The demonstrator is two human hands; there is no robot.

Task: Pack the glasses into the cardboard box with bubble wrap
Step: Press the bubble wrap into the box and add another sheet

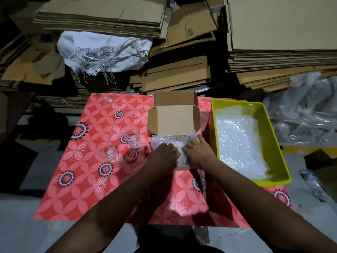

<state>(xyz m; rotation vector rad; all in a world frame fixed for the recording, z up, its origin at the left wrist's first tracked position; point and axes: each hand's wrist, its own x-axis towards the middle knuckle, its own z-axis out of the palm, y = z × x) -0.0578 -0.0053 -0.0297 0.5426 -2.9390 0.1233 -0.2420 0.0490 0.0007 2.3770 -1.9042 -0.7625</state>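
An open cardboard box [174, 119] sits on the red floral table [87, 181], its lid standing up at the back. A sheet of bubble wrap [165, 139] fills the box opening. My left hand [162, 156] and my right hand [197, 152] lie side by side on that wrap, fingers extended, pressing it down into the box. Two clear glasses stand left of the box: one glass [132, 138] close to it, another glass [108, 151] further left and nearer me. A third glass [108, 100] is faintly visible at the table's far edge.
A yellow plastic bin [273, 143] holding more bubble wrap [238, 143] stands right of the box. Stacks of flattened cardboard [182, 75] and a white woven sack [102, 50] rise behind the table. Clear plastic sheeting [306, 110] is heaped at the right.
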